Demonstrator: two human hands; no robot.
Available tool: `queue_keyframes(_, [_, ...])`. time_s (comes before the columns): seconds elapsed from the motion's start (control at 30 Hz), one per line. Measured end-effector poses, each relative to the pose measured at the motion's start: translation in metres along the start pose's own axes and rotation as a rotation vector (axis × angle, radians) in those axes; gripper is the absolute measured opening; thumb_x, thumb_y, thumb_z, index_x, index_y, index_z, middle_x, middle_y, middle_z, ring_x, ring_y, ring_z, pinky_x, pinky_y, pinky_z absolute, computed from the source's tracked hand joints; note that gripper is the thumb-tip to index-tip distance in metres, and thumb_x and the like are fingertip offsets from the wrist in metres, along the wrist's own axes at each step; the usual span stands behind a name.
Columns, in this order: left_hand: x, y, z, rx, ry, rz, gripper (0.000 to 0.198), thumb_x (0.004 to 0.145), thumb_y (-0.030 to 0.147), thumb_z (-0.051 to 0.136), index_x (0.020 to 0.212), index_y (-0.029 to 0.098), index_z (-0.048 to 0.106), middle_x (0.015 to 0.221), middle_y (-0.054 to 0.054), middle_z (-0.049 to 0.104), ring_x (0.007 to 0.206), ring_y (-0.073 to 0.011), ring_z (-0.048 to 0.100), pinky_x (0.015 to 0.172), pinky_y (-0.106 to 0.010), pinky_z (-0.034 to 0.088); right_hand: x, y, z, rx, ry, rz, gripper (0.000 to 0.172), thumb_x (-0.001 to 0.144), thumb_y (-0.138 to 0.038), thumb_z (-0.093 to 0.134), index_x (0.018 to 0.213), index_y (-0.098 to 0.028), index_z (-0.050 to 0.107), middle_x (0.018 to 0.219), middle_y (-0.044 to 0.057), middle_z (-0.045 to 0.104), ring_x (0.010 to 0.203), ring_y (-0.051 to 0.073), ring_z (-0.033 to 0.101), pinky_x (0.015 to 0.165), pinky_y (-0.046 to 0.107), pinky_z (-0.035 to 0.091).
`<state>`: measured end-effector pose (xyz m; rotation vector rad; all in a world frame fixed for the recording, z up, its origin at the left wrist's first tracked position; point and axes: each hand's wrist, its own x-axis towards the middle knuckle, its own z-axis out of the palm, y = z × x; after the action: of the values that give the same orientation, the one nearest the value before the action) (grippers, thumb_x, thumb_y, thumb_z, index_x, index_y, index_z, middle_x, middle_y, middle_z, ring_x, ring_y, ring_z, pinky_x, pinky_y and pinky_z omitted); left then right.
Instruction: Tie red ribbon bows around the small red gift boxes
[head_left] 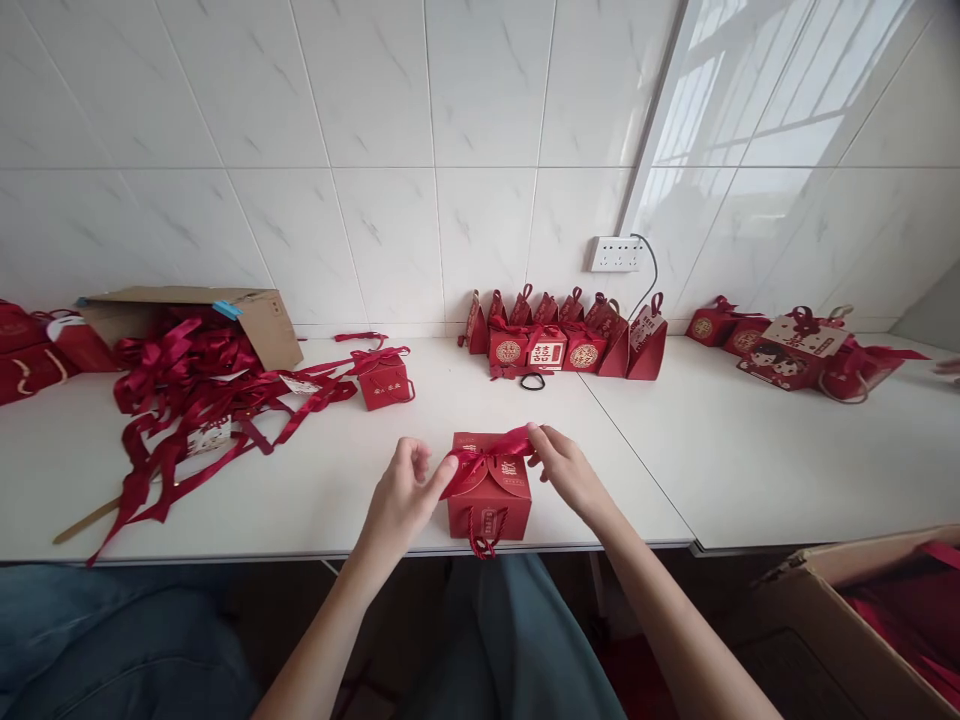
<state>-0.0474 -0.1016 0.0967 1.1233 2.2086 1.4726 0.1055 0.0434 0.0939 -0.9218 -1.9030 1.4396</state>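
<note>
A red gift box point(491, 508) with gold lettering stands at the front edge of the white table, a twisted red cord handle point(486, 540) hanging down its near side. Across its top lies a red satin ribbon point(487, 455), gathered at the middle. My left hand point(409, 490) is at the box's left, its thumb against the ribbon's left end and the other fingers curled. To the right, my right hand point(562, 465) pinches the ribbon's other end between thumb and fingers.
A tipped cardboard box point(274, 325) spills a heap of red ribbons point(187, 380) at left. Beside it stands a small red box point(385, 383). Several finished red boxes point(585, 350) line the wall below a power strip point(615, 254). An open carton point(817, 570) sits lower right. Another person's fingertips point(949, 370) show at right.
</note>
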Motion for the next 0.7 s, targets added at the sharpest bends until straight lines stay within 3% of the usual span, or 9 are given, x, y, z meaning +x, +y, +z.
queue_keyframes(0.13, [-0.018, 0.006, -0.006, -0.003, -0.236, -0.068, 0.040, 0.078, 0.055, 0.050, 0.060, 0.020, 0.039, 0.057, 0.005, 0.037, 0.056, -0.0120, 0.039, 0.055, -0.025, 0.032, 0.013, -0.002, 0.000, 0.192, -0.048, 0.081, 0.036, 0.070, -0.052, 0.061, 0.069, -0.016, 0.060, 0.068, 0.003, 0.058, 0.059, 0.012, 0.047, 0.053, 0.025, 0.035])
queue_keyframes(0.3, [-0.016, 0.004, -0.010, -0.182, -0.321, -0.065, 0.039, 0.079, 0.049, 0.052, 0.057, 0.019, 0.039, 0.054, 0.006, 0.034, 0.053, -0.0101, 0.032, 0.052, -0.024, 0.029, 0.020, 0.003, -0.006, 0.304, 0.024, 0.043, 0.038, 0.058, -0.052, 0.071, 0.063, -0.016, 0.057, 0.059, -0.002, 0.052, 0.053, 0.008, 0.043, 0.053, 0.023, 0.037])
queue_keyframes(0.4, [-0.006, -0.010, -0.029, -0.377, -0.218, -0.080, 0.035, 0.074, 0.043, 0.059, 0.055, 0.019, 0.042, 0.053, 0.005, 0.038, 0.054, -0.0105, 0.036, 0.055, -0.024, 0.034, 0.025, 0.010, -0.034, 0.351, 0.220, 0.041, 0.041, 0.051, -0.053, 0.073, 0.064, -0.017, 0.056, 0.056, -0.004, 0.047, 0.051, 0.008, 0.042, 0.051, 0.023, 0.038])
queue_keyframes(0.5, [0.004, -0.025, -0.061, -0.737, 0.015, -0.196, 0.036, 0.063, 0.033, 0.068, 0.050, 0.019, 0.038, 0.049, 0.006, 0.033, 0.052, -0.0100, 0.037, 0.056, -0.025, 0.041, 0.026, 0.020, -0.074, 0.387, 0.449, 0.051, 0.042, 0.049, -0.053, 0.074, 0.064, -0.019, 0.054, 0.055, -0.006, 0.042, 0.049, 0.007, 0.038, 0.047, 0.021, 0.038])
queue_keyframes(0.6, [0.012, -0.024, -0.087, -0.863, 0.165, -0.259, 0.023, 0.060, 0.025, 0.068, 0.054, 0.019, 0.047, 0.057, 0.003, 0.047, 0.066, -0.0138, 0.051, 0.061, -0.025, 0.047, 0.021, 0.020, -0.102, 0.398, 0.500, 0.051, 0.039, 0.048, -0.046, 0.078, 0.064, -0.018, 0.057, 0.056, -0.005, 0.044, 0.049, 0.006, 0.039, 0.046, 0.021, 0.039])
queue_keyframes(0.7, [0.021, -0.003, -0.091, -0.900, 0.132, -0.169, 0.011, 0.066, 0.027, 0.065, 0.066, 0.019, 0.057, 0.083, -0.002, 0.063, 0.086, -0.0181, 0.058, 0.066, -0.027, 0.050, 0.019, 0.001, -0.105, 0.458, 0.463, -0.019, 0.037, 0.048, -0.041, 0.081, 0.068, -0.018, 0.059, 0.060, -0.005, 0.048, 0.051, 0.006, 0.044, 0.048, 0.020, 0.043])
